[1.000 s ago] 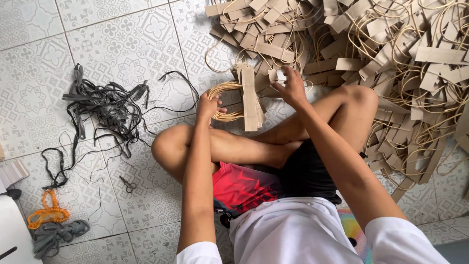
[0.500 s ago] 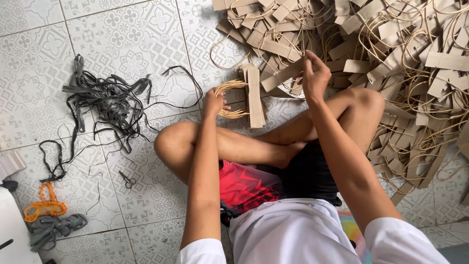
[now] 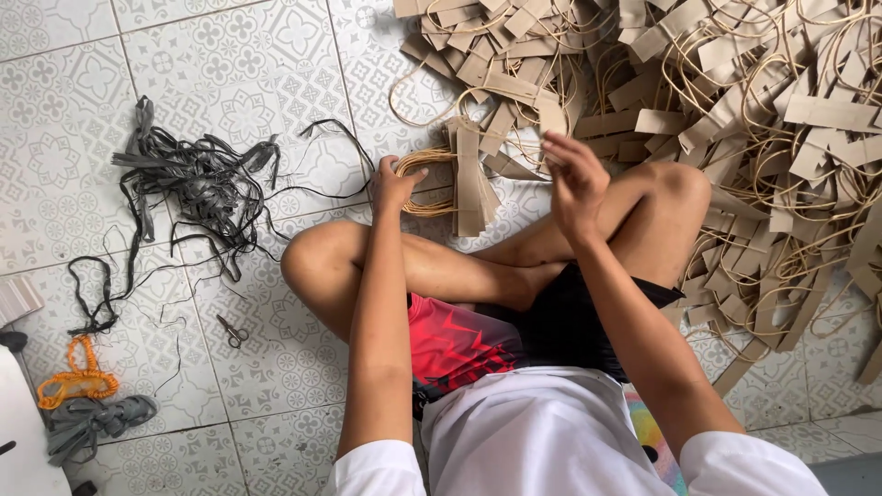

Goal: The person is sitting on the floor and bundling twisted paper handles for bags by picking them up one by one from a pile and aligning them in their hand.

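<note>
Handle bundle [image 3: 452, 179], tan cord loops with cardboard strips, lies on tiled floor [image 3: 230, 55] by my knee. Left hand [image 3: 393, 184] fingers curled round its loops. Right hand [image 3: 574, 179] raised, fingers loosely spread, empty. Risk I see: one-handed hold slackens, loops snag loose pile [image 3: 735, 110], bundle fans apart.

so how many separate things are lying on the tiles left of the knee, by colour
black strap tangle: 1
grey strap bundle: 1
orange cord bundle: 1
small scissors: 1
total: 4
The loose thin black threads around the tangle are too fine to count.
</note>
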